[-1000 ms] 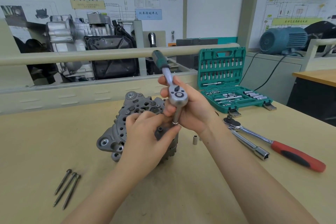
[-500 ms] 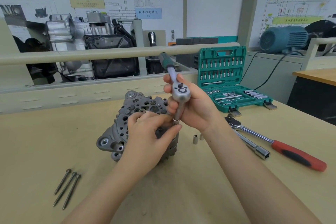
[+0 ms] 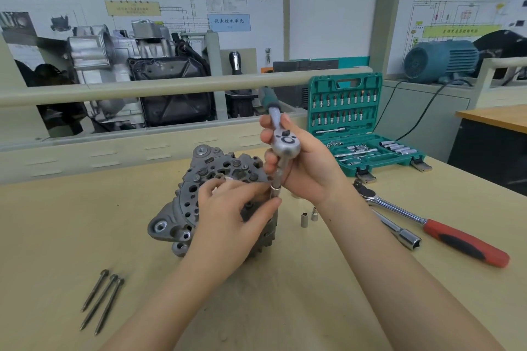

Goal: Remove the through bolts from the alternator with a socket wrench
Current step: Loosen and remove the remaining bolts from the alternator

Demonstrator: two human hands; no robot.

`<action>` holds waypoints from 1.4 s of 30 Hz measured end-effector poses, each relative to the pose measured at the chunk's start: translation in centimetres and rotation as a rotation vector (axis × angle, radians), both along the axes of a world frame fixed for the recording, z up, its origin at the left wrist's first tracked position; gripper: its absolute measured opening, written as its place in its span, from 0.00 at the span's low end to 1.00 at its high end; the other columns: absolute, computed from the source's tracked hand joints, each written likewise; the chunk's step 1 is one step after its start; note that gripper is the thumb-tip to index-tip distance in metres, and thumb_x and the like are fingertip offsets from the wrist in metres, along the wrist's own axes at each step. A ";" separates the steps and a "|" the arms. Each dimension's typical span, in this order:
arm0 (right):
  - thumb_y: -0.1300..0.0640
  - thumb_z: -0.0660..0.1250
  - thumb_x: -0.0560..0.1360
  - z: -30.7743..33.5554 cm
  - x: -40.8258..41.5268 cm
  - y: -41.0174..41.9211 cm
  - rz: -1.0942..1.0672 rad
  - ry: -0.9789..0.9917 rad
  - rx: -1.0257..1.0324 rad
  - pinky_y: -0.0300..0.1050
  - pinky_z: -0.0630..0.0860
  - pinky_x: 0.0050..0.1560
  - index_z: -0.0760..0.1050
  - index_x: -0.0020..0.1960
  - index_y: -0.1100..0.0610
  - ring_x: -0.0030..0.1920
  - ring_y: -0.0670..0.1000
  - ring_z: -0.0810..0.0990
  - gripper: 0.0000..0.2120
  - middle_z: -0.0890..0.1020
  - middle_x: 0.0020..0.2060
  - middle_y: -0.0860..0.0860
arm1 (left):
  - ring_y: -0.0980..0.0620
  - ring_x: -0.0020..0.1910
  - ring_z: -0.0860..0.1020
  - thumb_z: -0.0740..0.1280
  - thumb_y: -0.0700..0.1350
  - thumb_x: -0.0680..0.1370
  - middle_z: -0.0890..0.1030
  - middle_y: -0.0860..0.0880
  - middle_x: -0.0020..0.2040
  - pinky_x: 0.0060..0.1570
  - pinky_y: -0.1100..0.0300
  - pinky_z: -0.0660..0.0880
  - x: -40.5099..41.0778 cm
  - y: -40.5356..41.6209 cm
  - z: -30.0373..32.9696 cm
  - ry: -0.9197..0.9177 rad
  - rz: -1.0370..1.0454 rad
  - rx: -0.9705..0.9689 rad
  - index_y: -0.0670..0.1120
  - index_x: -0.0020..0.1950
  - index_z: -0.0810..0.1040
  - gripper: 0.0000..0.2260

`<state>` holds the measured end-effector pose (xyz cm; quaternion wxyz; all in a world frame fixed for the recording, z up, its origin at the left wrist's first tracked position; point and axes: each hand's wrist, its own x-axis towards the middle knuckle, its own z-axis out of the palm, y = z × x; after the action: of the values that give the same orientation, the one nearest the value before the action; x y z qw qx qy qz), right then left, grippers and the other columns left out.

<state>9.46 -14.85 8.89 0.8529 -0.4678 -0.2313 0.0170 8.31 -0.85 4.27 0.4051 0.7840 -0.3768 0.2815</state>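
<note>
The grey alternator (image 3: pixel 199 196) lies on the tan table (image 3: pixel 71 222), rear face tilted up. My right hand (image 3: pixel 308 168) grips the head of a small ratchet wrench (image 3: pixel 282 139) with a green handle; its extension and socket (image 3: pixel 276 188) point down at the alternator's right edge. My left hand (image 3: pixel 233 216) rests over the alternator and pinches the socket's lower end between thumb and fingers. The bolt under the socket is hidden. Three removed through bolts (image 3: pixel 102 299) lie at the front left.
An open green socket set case (image 3: pixel 359 134) stands at the back right. A red-handled ratchet (image 3: pixel 445 234) and an extension bar (image 3: pixel 399 234) lie to the right. Two small loose sockets (image 3: pixel 308 216) stand beside the alternator. A rail and engine display run along the back.
The wrench's green handle has swung to the right, my right hand turning with it. My left hand stays on the socket and alternator.
</note>
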 end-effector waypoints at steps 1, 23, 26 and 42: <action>0.50 0.56 0.71 0.0 0.0 0.0 0.005 0.000 0.004 0.35 0.74 0.28 0.69 0.48 0.56 0.25 0.45 0.78 0.11 0.81 0.30 0.46 | 0.68 0.44 0.69 0.65 0.55 0.69 0.75 0.63 0.36 0.57 0.73 0.51 0.0 0.0 0.0 -0.017 0.024 0.000 0.51 0.42 0.81 0.10; 0.48 0.62 0.69 0.1 -0.4 1.8 0.067 -0.104 0.067 0.37 0.75 0.26 0.66 0.45 0.55 0.25 0.47 0.78 0.11 0.80 0.32 0.48 | 0.64 0.40 0.70 0.67 0.56 0.67 0.75 0.57 0.31 0.56 0.74 0.51 0.1 -0.2 -0.3 -0.038 0.143 -0.020 0.48 0.33 0.75 0.12; 0.47 0.62 0.68 -0.3 -0.1 2.0 0.052 -0.121 0.068 0.40 0.77 0.28 0.67 0.45 0.54 0.28 0.51 0.80 0.12 0.81 0.35 0.49 | 0.60 0.40 0.73 0.66 0.57 0.67 0.78 0.54 0.33 0.56 0.74 0.51 0.2 -0.1 -0.4 0.014 0.159 -0.030 0.46 0.34 0.76 0.14; 0.47 0.61 0.72 0.4 -0.7 2.7 0.003 -0.077 0.053 0.36 0.72 0.24 0.76 0.37 0.52 0.24 0.49 0.77 0.12 0.80 0.31 0.48 | 0.58 0.40 0.73 0.66 0.58 0.66 0.78 0.54 0.33 0.54 0.74 0.52 0.1 -0.1 -0.3 0.000 0.165 -0.039 0.46 0.34 0.77 0.15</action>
<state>8.73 -12.10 9.24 0.8553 -0.4452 -0.2651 -0.0061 8.40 -0.99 3.97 0.3956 0.8044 -0.3053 0.3214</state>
